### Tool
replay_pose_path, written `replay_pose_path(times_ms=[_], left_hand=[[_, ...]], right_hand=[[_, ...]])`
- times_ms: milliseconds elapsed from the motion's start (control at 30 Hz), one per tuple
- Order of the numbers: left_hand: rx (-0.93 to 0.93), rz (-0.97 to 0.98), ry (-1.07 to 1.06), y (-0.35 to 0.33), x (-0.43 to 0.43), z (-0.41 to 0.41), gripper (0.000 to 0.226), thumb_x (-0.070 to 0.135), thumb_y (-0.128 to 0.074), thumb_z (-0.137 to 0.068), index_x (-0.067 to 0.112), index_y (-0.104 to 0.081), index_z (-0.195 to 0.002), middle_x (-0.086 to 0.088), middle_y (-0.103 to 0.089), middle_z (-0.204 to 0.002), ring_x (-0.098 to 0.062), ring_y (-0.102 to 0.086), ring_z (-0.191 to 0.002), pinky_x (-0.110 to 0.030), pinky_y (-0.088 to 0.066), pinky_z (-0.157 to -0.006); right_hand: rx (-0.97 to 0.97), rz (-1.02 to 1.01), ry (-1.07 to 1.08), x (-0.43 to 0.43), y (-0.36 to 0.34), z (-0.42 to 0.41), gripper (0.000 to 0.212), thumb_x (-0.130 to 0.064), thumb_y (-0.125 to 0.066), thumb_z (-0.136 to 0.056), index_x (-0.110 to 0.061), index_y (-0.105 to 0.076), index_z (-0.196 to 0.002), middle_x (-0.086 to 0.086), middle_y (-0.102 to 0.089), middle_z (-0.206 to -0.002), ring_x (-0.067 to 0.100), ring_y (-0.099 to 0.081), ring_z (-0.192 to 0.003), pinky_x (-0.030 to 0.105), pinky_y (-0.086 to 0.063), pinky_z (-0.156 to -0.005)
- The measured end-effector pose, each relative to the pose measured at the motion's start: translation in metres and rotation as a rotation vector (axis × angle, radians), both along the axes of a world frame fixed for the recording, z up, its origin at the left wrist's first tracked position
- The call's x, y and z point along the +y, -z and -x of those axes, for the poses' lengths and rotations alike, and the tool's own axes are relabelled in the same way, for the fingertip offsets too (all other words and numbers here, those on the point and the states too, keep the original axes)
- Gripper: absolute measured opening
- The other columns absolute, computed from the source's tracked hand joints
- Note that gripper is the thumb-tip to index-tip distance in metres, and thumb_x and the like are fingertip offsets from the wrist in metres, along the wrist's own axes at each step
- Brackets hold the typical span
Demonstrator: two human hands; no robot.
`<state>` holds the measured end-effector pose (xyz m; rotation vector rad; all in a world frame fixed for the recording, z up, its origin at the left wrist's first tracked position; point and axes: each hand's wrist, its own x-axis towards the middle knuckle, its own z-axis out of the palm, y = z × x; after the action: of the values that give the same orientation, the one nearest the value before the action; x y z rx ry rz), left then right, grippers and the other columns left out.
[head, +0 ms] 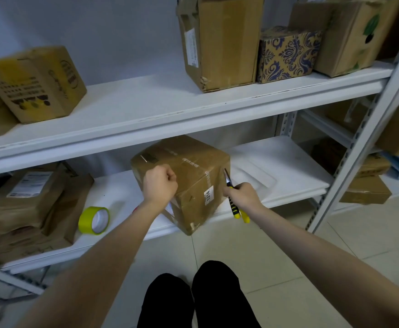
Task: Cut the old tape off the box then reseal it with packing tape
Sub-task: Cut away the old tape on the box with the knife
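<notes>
Brown taped-up cardboard box (193, 166) is on the white metal lower shelf (288, 166), turned corner-first twd the person, near bottom corner hanging past the shelf lip. Prob pulled fwd so the top seam is reachable under the upper shelf.

Left hand (160, 183) is curled into a fist, knuckles on the box's top-left face. Reads as bracing so the box won't slide or spin under the blade. Can't tell if anything's pinched inside the fist.

Right hand (243, 195) is wrapped round the yellow-and-black-handled cutter (235, 210), tip up, just beside the box's right edge and clear of the cardboard. Tip is away from the other hand, which is sensible.

Printed old tape strip (191, 162) across the top looks intact, so IMO the cut hasn't started.

Yellow-green packing tape roll (94, 220) stands on edge on the same shelf, left of the box, untouched. It's parked within reach for the reseal.

Risk: w/ that overhang, a hard push could tip the box off the shelf.
</notes>
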<state>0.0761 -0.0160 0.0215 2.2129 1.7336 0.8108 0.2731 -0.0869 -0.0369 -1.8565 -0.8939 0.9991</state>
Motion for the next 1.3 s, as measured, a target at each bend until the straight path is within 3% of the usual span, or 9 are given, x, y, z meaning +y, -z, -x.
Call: replay_pose_path(times_ms=[200,333,433,567,700,900,1033,1167,1300], left_hand=[[-0.047,0.013,-0.043,-0.007,-0.001,-0.043,0.015,0.006,-0.059,-0.080,0.010,-0.069,-0.069,-0.003,-0.068,-0.077,-0.018,-0.061,-0.076,-0.023,-0.039,-0.063],[0.160,0.102,0.050,-0.010,0.000,-0.049,0.009,0.024,-0.064,-0.082,0.016,-0.068,-0.084,-0.005,-0.066,-0.096,-0.023,-0.062,-0.093,-0.028,-0.048,-0.071],[0.370,0.125,0.139,-0.013,0.007,-0.049,0.040,0.046,-0.062,-0.081,0.025,-0.063,-0.115,-0.006,-0.053,-0.122,-0.030,-0.052,-0.114,-0.044,-0.046,-0.097],[0.401,0.234,0.291,-0.014,0.019,-0.057,0.066,0.060,-0.060,-0.078,0.032,-0.048,-0.136,-0.006,-0.043,-0.141,-0.031,-0.044,-0.127,-0.050,-0.040,-0.105],[0.502,0.250,0.340,-0.013,0.022,-0.072,0.079,0.058,-0.063,-0.079,0.035,-0.030,-0.146,-0.003,-0.024,-0.155,-0.034,-0.029,-0.140,-0.055,-0.027,-0.113],[0.545,0.232,0.350,-0.008,0.026,-0.072,0.076,0.043,-0.067,-0.077,0.037,-0.032,-0.144,-0.002,-0.031,-0.152,-0.030,-0.032,-0.137,-0.051,-0.028,-0.112],[0.556,0.211,0.329,-0.011,0.027,-0.065,0.071,0.041,-0.069,-0.073,0.036,-0.039,-0.137,-0.002,-0.041,-0.140,-0.030,-0.042,-0.127,-0.050,-0.035,-0.107],[0.507,0.210,0.308,-0.005,0.026,-0.060,0.063,0.041,-0.068,-0.078,0.034,-0.043,-0.135,-0.004,-0.043,-0.141,-0.031,-0.043,-0.127,-0.048,-0.039,-0.105],[0.482,0.184,0.286,0.004,0.024,-0.060,0.061,0.036,-0.068,-0.078,0.032,-0.045,-0.134,-0.006,-0.043,-0.143,-0.031,-0.041,-0.130,-0.048,-0.042,-0.103]], right_hand=[[0.025,0.141,-0.100,-0.015,0.011,0.001,0.019,-0.026,-0.061,-0.077,-0.013,-0.053,-0.065,0.004,-0.055,-0.068,0.021,-0.052,-0.065,0.026,-0.040,-0.062],[0.115,0.248,0.004,-0.017,0.027,-0.005,0.019,-0.027,-0.060,-0.077,-0.010,-0.051,-0.077,0.006,-0.053,-0.073,0.024,-0.053,-0.067,0.027,-0.043,-0.064],[0.291,0.280,0.086,-0.015,0.042,-0.008,0.017,-0.022,-0.056,-0.079,-0.009,-0.048,-0.084,0.007,-0.047,-0.071,0.025,-0.050,-0.058,0.028,-0.042,-0.062],[0.399,0.257,0.132,-0.001,0.051,-0.010,0.015,-0.022,-0.056,-0.080,-0.010,-0.048,-0.086,0.006,-0.045,-0.065,0.023,-0.047,-0.054,0.031,-0.040,-0.062],[0.434,0.254,0.137,0.020,0.055,-0.010,0.015,-0.022,-0.057,-0.078,-0.010,-0.052,-0.084,0.007,-0.048,-0.069,0.024,-0.048,-0.057,0.032,-0.043,-0.063],[0.395,0.235,0.144,0.045,0.060,-0.011,0.020,-0.023,-0.058,-0.082,-0.005,-0.055,-0.089,0.010,-0.055,-0.074,0.024,-0.055,-0.063,0.036,-0.049,-0.066],[0.396,0.216,0.160,0.051,0.062,-0.005,0.019,-0.020,-0.059,-0.083,-0.002,-0.056,-0.089,0.011,-0.054,-0.074,0.024,-0.054,-0.061,0.032,-0.048,-0.054],[0.554,0.221,0.126,0.046,0.062,-0.001,0.018,-0.013,-0.057,-0.078,-0.001,-0.056,-0.091,0.014,-0.053,-0.068,0.026,-0.052,-0.052,0.029,-0.047,-0.051],[0.684,0.221,0.091,0.036,0.057,-0.004,0.011,-0.016,-0.048,-0.087,-0.005,-0.050,-0.085,0.011,-0.047,-0.063,0.024,-0.045,-0.052,0.032,-0.044,-0.057]])
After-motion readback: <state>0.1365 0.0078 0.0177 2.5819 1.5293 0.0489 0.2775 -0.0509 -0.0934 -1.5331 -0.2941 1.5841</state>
